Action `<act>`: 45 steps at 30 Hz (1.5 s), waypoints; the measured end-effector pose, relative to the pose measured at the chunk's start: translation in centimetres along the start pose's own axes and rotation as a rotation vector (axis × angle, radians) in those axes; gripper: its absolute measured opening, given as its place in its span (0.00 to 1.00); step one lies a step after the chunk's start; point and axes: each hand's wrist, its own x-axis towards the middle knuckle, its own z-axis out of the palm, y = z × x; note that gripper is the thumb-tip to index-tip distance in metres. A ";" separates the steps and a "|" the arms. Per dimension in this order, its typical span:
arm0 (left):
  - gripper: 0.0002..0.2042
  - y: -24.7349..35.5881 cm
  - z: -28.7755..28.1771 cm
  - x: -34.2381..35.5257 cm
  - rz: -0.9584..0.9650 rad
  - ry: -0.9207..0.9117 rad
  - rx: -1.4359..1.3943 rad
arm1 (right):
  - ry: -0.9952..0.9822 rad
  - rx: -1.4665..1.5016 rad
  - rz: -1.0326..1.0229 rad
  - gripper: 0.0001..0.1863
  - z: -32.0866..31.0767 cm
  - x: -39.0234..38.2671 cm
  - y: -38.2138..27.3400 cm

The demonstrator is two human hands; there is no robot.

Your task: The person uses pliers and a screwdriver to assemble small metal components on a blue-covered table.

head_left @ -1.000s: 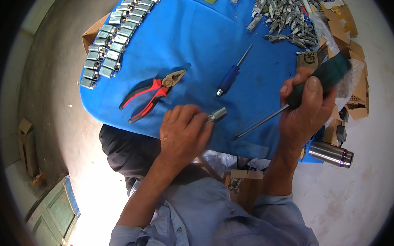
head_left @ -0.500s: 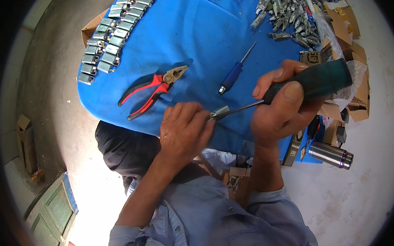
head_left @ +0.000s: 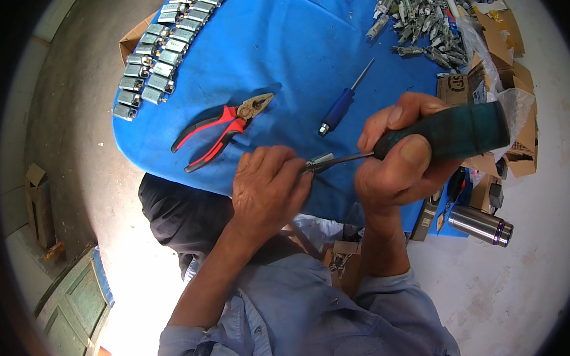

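My left hand (head_left: 266, 188) is closed on a small silvery metal part (head_left: 320, 160), pinned low over the blue cloth (head_left: 267, 51). My right hand (head_left: 396, 170) grips the thick dark green handle of a long screwdriver (head_left: 445, 133), whose shank reaches leftward onto the part at my left fingertips; the tip itself is hidden. Red-and-black pliers (head_left: 222, 130) lie beyond my left hand, jaws toward the right. A smaller blue screwdriver (head_left: 339, 105) lies beyond my right hand.
Several small metal motors (head_left: 160, 81) line the top left in two rows. Metal scraps (head_left: 418, 19) are heaped top right, beside cardboard boxes (head_left: 522, 142) and plastic wrap. A steel flask (head_left: 481, 227) lies at lower right. An open box (head_left: 346, 264) stands below the table edge.
My right hand has moved left and brought the screwdriver from a downward slant over the cloth to nearly horizontal, against the part in my left hand. My left hand has stayed almost in place.
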 end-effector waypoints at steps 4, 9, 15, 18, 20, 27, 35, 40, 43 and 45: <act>0.11 -0.2 0.1 -0.1 0.003 0.004 -0.007 | 0.021 0.030 0.010 0.28 0.0 -0.1 -0.2; 0.11 0.0 0.0 0.0 0.001 0.004 -0.009 | -0.146 -0.181 -0.070 0.26 -1.1 -0.1 0.4; 0.11 0.0 0.1 0.0 0.001 0.016 -0.008 | -0.245 -0.151 0.064 0.31 -0.9 -0.4 -0.7; 0.11 -0.1 0.2 -0.1 0.000 0.017 -0.005 | -0.296 -0.138 0.086 0.30 -1.1 -0.4 -0.5; 0.10 0.0 0.2 -0.1 0.002 0.021 0.000 | -0.311 -0.146 0.039 0.30 -0.7 -0.4 -0.2; 0.08 0.0 -0.1 0.1 0.013 0.027 -0.001 | -0.406 -0.161 -0.052 0.26 -0.3 -0.4 0.5; 0.07 -0.1 0.1 0.0 0.016 0.046 -0.007 | -0.426 -0.143 -0.075 0.26 0.2 -0.4 1.2; 0.08 0.0 -0.1 0.1 -0.001 0.030 -0.001 | -0.433 -0.160 -0.076 0.26 0.4 -0.3 1.5; 0.08 0.1 -0.1 0.0 -0.001 0.038 -0.004 | -0.466 -0.212 -0.100 0.25 0.4 -0.1 1.7; 0.08 0.1 -0.1 0.0 -0.007 0.035 -0.006 | -0.454 -0.215 -0.092 0.24 0.6 -0.2 1.8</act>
